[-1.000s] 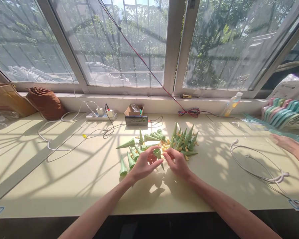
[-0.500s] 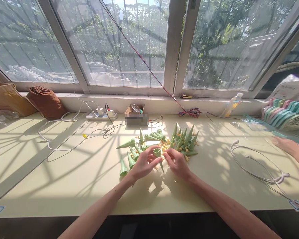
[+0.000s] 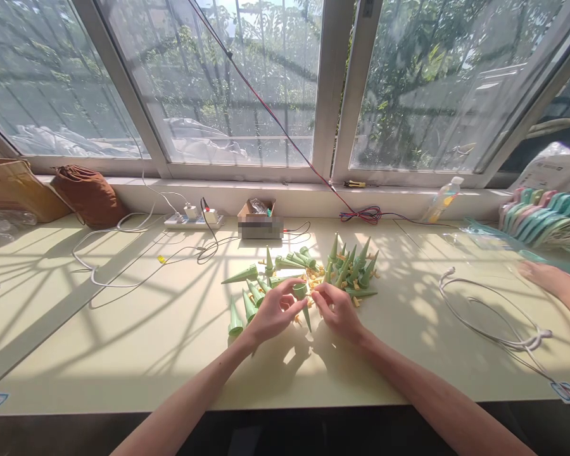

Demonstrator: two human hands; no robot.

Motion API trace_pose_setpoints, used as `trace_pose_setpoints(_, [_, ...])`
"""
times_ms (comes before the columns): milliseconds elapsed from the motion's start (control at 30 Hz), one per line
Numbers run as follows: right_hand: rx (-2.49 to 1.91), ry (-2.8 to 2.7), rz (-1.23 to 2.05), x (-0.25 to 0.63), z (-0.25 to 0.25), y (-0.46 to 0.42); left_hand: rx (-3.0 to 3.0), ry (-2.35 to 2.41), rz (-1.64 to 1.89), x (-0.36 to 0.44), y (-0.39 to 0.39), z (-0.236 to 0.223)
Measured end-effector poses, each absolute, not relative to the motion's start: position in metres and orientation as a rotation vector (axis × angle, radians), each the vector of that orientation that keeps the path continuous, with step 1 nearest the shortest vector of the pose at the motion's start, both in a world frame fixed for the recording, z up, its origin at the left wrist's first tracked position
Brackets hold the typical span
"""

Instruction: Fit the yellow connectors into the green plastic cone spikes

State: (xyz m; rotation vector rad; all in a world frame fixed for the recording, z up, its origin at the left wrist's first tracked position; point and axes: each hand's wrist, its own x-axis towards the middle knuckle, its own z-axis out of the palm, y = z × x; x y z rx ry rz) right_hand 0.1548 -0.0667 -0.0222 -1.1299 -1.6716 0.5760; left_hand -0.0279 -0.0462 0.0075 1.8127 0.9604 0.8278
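Observation:
Between the thumb and fingers of my left hand (image 3: 276, 308) is a green plastic spike (image 3: 300, 292), its hollow round end up and its point slanting down to the right. My right hand (image 3: 336, 310) is pinched beside that rim; a small yellowish piece seems to be at its fingertips, mostly hidden. Beyond my left hand lie several loose green spikes (image 3: 248, 308), some standing on their wide ends. To the right, a cluster of green spikes with small yellow parts (image 3: 349, 266) stands points up. More little yellow pieces (image 3: 315, 275) are heaped between the two groups.
Along the back stand a small cardboard box (image 3: 261, 221), a power strip (image 3: 193, 220), a brown bag (image 3: 89, 196) and a bottle (image 3: 444, 199). A white cable (image 3: 489, 323) lies coiled at right. Another person's hand (image 3: 541, 277) rests near the coloured hangers (image 3: 544, 215).
The green spike in my left hand has tilted slightly, its tip a little lower. Both hands stay in nearly the same place.

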Motion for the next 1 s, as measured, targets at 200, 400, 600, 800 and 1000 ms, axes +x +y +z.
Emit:
trace_pose_setpoints(200, [-1.130, -1.675, 0.569, 0.1546, -0.0224, -0.0665, 1.807, 0.963, 0.839, -0.0275, -0.0470, 0.0087])
trace_pose_setpoints(400, [-1.131, -1.683, 0.573, 0.1553, -0.0253, -0.0659, 1.818, 0.963, 0.854, -0.0266, -0.0462, 0.0076])
trace_pose_setpoints(600, [-1.135, -1.688, 0.575, 0.1557, -0.0266, -0.0657, 1.861, 0.997, 0.843, -0.0269, -0.0457, 0.0061])
trace_pose_setpoints(800, [-1.134, -1.687, 0.594, 0.1562, -0.0266, -0.0664, 1.890, 1.010, 0.849, -0.0276, -0.0463, 0.0047])
trace_pose_setpoints(1000, [-1.124, -1.691, 0.585, 0.1560, -0.0258, -0.0669, 1.895, 1.017, 0.850, -0.0277, -0.0469, 0.0049])
